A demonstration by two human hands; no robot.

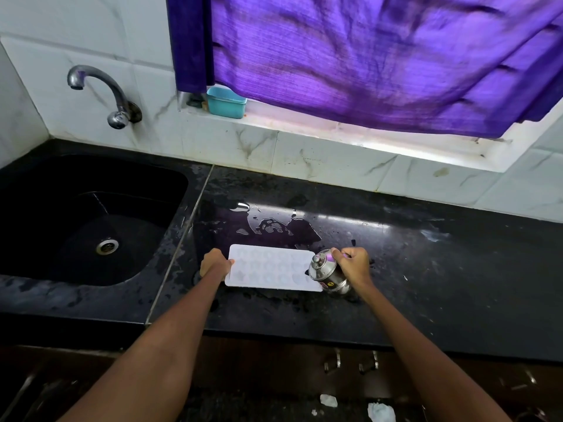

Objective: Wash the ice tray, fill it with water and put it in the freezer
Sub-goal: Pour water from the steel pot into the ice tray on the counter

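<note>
A white ice tray (271,268) with several shaped cavities lies flat on the black countertop (426,269), right of the sink. My left hand (214,263) grips the tray's left edge. My right hand (353,264) holds a small shiny steel vessel (327,271), tilted over the tray's right end. Whether water is flowing from it cannot be made out.
A black sink (91,220) with a steel drain lies at the left, a wall tap (100,89) above it. Water is pooled on the counter behind the tray. A teal box (225,103) sits on the window sill under a purple curtain (365,56).
</note>
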